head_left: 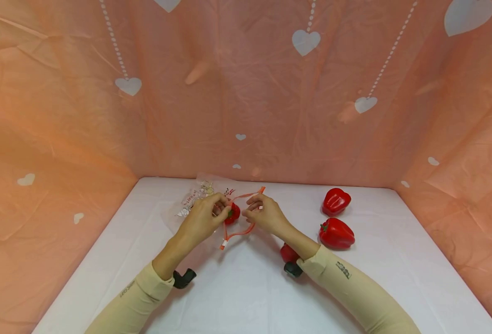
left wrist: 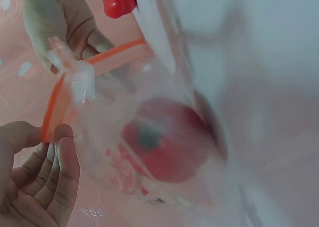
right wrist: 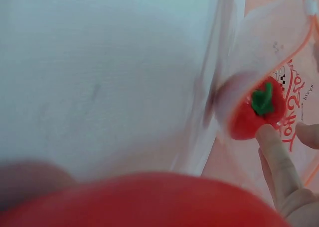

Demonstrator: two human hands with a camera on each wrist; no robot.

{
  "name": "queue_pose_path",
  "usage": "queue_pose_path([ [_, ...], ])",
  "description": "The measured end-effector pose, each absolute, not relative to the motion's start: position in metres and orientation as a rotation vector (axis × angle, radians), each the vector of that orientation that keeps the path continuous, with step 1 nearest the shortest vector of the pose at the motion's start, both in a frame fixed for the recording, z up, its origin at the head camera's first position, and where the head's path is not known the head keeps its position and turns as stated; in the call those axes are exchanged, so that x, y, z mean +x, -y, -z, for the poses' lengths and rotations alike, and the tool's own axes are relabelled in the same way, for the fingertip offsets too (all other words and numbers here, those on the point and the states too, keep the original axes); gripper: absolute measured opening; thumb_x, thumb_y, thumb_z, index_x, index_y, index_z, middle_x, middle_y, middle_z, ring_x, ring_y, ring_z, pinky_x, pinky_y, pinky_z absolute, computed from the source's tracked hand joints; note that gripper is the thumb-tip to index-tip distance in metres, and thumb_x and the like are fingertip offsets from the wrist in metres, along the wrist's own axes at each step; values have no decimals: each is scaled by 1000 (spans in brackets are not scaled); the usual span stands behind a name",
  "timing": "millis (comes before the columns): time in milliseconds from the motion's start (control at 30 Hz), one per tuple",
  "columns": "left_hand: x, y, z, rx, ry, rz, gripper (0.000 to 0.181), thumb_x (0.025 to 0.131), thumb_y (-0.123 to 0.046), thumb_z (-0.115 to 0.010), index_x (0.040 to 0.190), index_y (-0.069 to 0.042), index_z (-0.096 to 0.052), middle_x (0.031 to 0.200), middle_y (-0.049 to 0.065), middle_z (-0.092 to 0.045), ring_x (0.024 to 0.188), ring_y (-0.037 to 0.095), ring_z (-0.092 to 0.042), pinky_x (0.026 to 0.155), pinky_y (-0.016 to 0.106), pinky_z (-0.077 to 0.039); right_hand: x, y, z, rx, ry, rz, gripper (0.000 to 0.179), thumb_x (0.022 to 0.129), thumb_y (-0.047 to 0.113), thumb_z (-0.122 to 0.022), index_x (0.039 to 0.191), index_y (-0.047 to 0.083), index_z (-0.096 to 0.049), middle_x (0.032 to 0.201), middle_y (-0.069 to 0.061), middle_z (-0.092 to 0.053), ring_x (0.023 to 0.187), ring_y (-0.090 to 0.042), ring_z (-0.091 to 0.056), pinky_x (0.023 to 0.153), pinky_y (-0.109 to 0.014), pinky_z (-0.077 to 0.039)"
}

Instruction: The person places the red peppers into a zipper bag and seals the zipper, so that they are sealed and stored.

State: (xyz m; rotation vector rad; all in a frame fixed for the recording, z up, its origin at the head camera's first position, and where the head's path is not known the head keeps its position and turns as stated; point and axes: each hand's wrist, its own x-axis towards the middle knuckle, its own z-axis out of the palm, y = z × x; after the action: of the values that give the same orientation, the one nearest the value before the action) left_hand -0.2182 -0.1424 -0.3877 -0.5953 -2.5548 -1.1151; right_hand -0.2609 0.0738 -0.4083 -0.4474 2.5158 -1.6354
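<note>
A clear printed zip bag (head_left: 195, 197) with an orange zip edge lies at the back of the table, its mouth spread. Inside it is a red bell pepper (left wrist: 169, 140) with a green stem; the same pepper (right wrist: 244, 120) shows through the opening in the right wrist view. My left hand (head_left: 206, 215) pinches the orange edge between thumb and fingers (left wrist: 65, 157). Across the mouth, my right hand (head_left: 266, 215) has its fingers (right wrist: 279, 162) extended near the pepper, thumb apart. Whether a fingertip touches the pepper, I cannot tell.
Two more red peppers, one farther back (head_left: 336, 202) and one nearer (head_left: 336, 233), lie on the right of the white table (head_left: 237, 292). Another red pepper (head_left: 288, 253) is partly hidden by my right forearm. Orange cloth walls with hearts (head_left: 271, 116) enclose the table's back and sides.
</note>
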Motion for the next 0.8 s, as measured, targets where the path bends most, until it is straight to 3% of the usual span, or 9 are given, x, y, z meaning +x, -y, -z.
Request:
queue_pose_path([
  [167,-219,142,388,-577,2580,1133,6,99,-6,-76,104,-5,-72,94,5,-75,79,15,-66,69,28,-57,-258,-77,407,-468,-2533,1579,33,94,10,-80,119,-7,-68,100,-11,-75,79,-21,-78,72,-29,-61],
  [300,-219,143,387,-563,2622,1118,6,100,-8,-75,104,-5,-72,89,4,-74,76,14,-66,66,27,-56,-255,-84,404,-519,-2585,1498,31,94,12,-81,118,-5,-71,101,-8,-75,86,-20,-78,74,-29,-61],
  [800,-219,142,388,-586,2648,1072,6,99,-8,-76,103,-6,-72,90,1,-74,79,14,-66,76,32,-59,-235,-135,385,-656,-2665,1292,29,98,18,-79,122,2,-73,121,-17,-74,113,-30,-76,93,-41,-62],
])
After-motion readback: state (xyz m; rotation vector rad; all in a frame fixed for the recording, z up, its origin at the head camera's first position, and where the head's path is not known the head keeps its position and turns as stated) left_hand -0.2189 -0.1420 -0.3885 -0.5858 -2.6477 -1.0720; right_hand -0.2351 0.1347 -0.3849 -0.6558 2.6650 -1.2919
